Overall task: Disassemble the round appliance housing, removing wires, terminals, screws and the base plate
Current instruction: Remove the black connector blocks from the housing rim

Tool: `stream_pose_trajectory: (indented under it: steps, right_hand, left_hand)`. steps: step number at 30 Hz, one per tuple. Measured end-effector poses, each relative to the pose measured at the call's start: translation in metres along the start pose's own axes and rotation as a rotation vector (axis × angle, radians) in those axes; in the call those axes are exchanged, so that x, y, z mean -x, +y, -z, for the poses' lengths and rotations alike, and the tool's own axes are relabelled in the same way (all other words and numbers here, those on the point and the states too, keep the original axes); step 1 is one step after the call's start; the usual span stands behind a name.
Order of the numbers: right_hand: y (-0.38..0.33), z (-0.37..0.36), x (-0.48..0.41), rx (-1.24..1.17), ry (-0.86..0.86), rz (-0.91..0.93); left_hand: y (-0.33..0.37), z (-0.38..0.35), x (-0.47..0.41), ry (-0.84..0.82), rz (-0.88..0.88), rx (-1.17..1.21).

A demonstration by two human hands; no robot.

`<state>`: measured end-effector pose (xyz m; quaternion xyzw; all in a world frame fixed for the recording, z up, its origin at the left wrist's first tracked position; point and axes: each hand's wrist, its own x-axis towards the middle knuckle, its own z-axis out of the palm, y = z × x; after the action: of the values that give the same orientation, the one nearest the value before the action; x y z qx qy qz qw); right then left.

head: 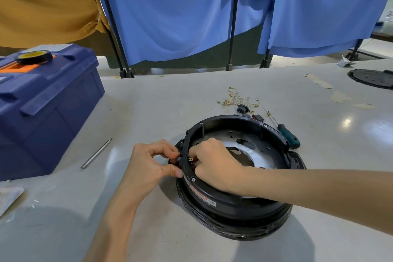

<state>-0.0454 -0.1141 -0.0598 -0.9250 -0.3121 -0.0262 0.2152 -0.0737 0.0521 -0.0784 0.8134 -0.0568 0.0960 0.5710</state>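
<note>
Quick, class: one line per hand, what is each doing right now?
Left hand: pinches the housing at its rim, from outside.
Right hand: fingers curled inside the rim, pinching the brass terminal.

One wide-angle camera, worn on the person's head, looks forward and down from close above and behind the grip, where left hand [148,162] and right hand [215,162] meet on the round housing [234,205]; blue curtains [170,17] hang far beyond it.
</note>
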Motion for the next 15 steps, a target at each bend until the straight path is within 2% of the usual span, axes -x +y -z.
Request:
stream_pose_trajectory:
  steps: [5,15]
  right_hand:
    - [-0.0015,-0.0020,-0.0010,-0.032,0.004,-0.040]
    - [0.0052,0.0008,-0.0016,-0.253,-0.004,-0.099]
  left_hand:
    - [0.0002,-0.0016,-0.0004,0.001,0.000,0.035]
    - [0.0067,0.0033,-0.0012,-0.034,0.038,0.033]
